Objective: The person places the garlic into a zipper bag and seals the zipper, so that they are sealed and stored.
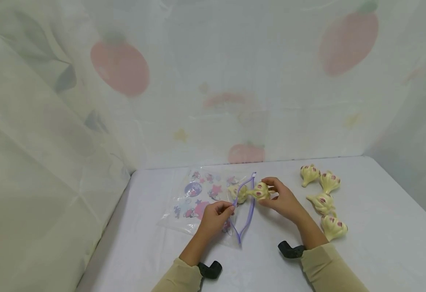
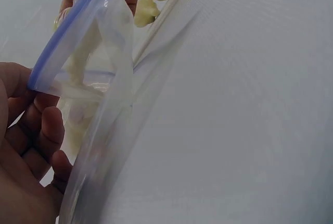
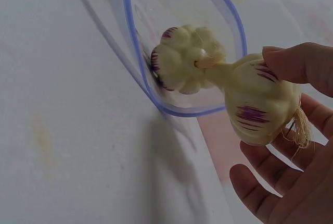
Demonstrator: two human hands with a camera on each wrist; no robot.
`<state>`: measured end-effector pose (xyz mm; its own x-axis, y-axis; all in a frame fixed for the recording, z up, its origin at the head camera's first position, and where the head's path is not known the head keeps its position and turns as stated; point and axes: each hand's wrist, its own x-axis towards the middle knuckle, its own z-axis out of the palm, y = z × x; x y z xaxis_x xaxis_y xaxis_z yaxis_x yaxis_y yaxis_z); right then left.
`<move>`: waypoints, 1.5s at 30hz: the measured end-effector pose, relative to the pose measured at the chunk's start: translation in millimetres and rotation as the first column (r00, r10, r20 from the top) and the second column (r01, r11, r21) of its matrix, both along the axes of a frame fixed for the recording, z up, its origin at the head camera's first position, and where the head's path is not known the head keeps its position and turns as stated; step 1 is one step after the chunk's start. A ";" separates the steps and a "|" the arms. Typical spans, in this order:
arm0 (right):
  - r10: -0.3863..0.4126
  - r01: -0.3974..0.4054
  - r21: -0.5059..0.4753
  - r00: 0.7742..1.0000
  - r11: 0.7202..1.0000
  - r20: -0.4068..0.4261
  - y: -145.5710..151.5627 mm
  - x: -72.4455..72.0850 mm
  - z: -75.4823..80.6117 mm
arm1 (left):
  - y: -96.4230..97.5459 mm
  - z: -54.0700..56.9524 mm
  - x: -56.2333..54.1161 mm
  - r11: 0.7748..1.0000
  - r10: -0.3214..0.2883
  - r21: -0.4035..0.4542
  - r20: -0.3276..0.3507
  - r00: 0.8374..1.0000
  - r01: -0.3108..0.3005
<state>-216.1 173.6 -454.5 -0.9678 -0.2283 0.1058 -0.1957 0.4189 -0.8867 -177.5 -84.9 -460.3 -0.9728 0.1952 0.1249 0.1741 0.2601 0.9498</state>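
My left hand [image 1: 214, 219] pinches the purple-edged mouth of a clear zip bag [image 1: 187, 194] printed with pink and purple pictures. The mouth gapes toward the right. Between the thumb and fingers of my right hand [image 1: 283, 200] is a garlic bulb [image 3: 255, 101], cream with purple streaks and a tuft of root strands. Its stem end points into the bag's mouth. Another garlic bulb [image 3: 179, 60] lies inside the bag, just past the purple rim. In the left wrist view, the bag's clear film partly blurs the garlic behind it.
Several more garlic bulbs [image 1: 324, 202] lie in a loose column on the white table [image 1: 271, 259], right of my right hand. A printed curtain [image 1: 213, 81] hangs behind the table, and another [image 1: 45, 162] at the left. Both wrists carry black mounts [image 1: 289, 249].
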 end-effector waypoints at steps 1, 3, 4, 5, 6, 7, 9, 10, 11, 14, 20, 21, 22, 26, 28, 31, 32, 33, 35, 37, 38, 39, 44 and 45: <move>0.003 -0.003 -0.005 1.000 1.000 -0.002 -1.2 0.5 0.0 | 0.2 1.0 0.5 1.000 0.001 -0.005 -0.003 1.000 -0.001; 0.005 -0.005 -0.011 1.000 1.000 -0.007 -3.2 1.1 -0.3 | 0.6 3.2 1.7 1.000 0.002 -0.008 -0.007 1.000 -0.002; 0.006 -0.006 -0.014 1.000 1.000 -0.010 -4.2 1.1 -0.6 | 0.8 3.3 2.0 1.000 0.001 -0.007 -0.007 1.000 -0.001; 0.006 -0.007 -0.016 1.000 1.000 -0.013 -5.0 1.1 -0.8 | 1.0 2.9 1.8 1.000 0.001 -0.006 -0.008 1.000 -0.001; 0.007 -0.007 -0.019 1.000 1.000 -0.014 -5.6 1.1 -1.0 | 1.2 2.4 1.7 1.000 -0.001 -0.008 -0.004 1.000 0.001; 0.008 -0.008 -0.018 1.000 1.000 -0.016 -6.3 1.1 -1.0 | 1.3 2.2 1.5 1.000 -0.002 -0.008 0.000 1.000 0.002; 0.010 -0.010 -0.011 1.000 1.000 -0.022 -7.3 1.2 -1.0 | 1.3 1.3 1.3 1.000 -0.008 -0.008 -0.002 1.000 0.008; 0.012 -0.012 -0.010 1.000 1.000 -0.025 -7.9 1.3 -0.9 | 1.3 0.9 1.1 1.000 -0.012 -0.008 -0.003 1.000 0.012; 0.014 -0.014 -0.005 0.999 1.000 -0.029 -8.6 1.4 -0.8 | 1.3 0.7 0.9 1.000 -0.016 -0.008 -0.003 1.000 0.016; 0.015 -0.015 0.006 0.999 1.000 -0.043 -11.2 2.0 -1.0 | 1.2 1.3 1.1 1.000 -0.030 -0.003 0.003 1.000 0.030; 0.006 -0.003 0.041 0.998 0.999 -0.061 -24.2 4.6 -7.2 | 1.3 1.9 1.2 0.998 -0.066 -0.014 0.001 0.998 0.067; -0.002 0.006 0.055 0.998 0.998 -0.064 -27.3 5.1 -9.2 | 1.5 1.9 1.3 0.997 -0.076 -0.016 0.000 0.997 0.076; -0.010 0.014 0.061 0.998 0.998 -0.067 -30.7 5.5 -10.8 | 1.6 1.7 1.2 0.996 -0.088 -0.018 -0.001 0.996 0.087; -0.038 0.056 0.137 0.991 0.989 -0.130 -40.5 8.9 -16.8 | 2.2 -3.4 -1.4 0.992 -0.118 -0.037 -0.021 0.993 0.117; -0.050 0.076 0.165 0.986 0.983 -0.160 -43.4 10.7 -17.6 | 1.7 -12.1 -5.1 0.992 -0.117 -0.042 -0.034 0.993 0.115; -0.066 0.093 0.182 0.986 0.979 -0.153 -45.5 12.2 -17.0 | -0.3 -25.6 -11.1 0.993 -0.107 -0.053 -0.046 0.993 0.105; -0.069 0.094 0.176 0.987 0.980 -0.145 -45.7 11.9 -17.1 | -0.9 -30.3 -13.0 0.994 -0.105 -0.049 -0.048 0.993 0.102; -0.071 0.094 0.174 0.989 0.980 -0.132 -46.1 11.4 -17.5 | -1.4 -31.4 -13.1 0.994 -0.103 -0.044 -0.054 0.993 0.101; -0.073 0.090 0.162 0.991 0.983 -0.110 -47.1 11.0 -17.8 | -2.6 -32.9 -13.5 0.994 -0.103 -0.045 -0.059 0.993 0.101; -0.070 0.083 0.149 0.993 0.985 -0.092 -48.4 10.6 -18.3 | -3.5 -33.8 -13.3 0.994 -0.105 -0.042 -0.067 0.992 0.103; -0.066 0.078 0.143 0.994 0.987 -0.083 -49.0 10.5 -18.4 | -3.6 -34.1 -13.2 0.994 -0.109 -0.040 -0.071 0.991 0.107; -0.065 0.076 0.142 0.995 0.987 -0.076 -49.6 10.5 -18.3 | -3.4 -34.5 -13.3 0.993 -0.113 -0.038 -0.076 0.991 0.111; -0.039 0.056 0.161 0.994 0.985 -0.107 -52.7 7.0 -17.9 | -0.9 -36.0 -14.7 0.992 -0.121 -0.033 -0.081 0.989 0.118; -0.027 0.048 0.173 0.992 0.984 -0.123 -53.6 5.8 -17.9 | -0.4 -36.3 -15.1 0.993 -0.115 -0.034 -0.079 0.990 0.113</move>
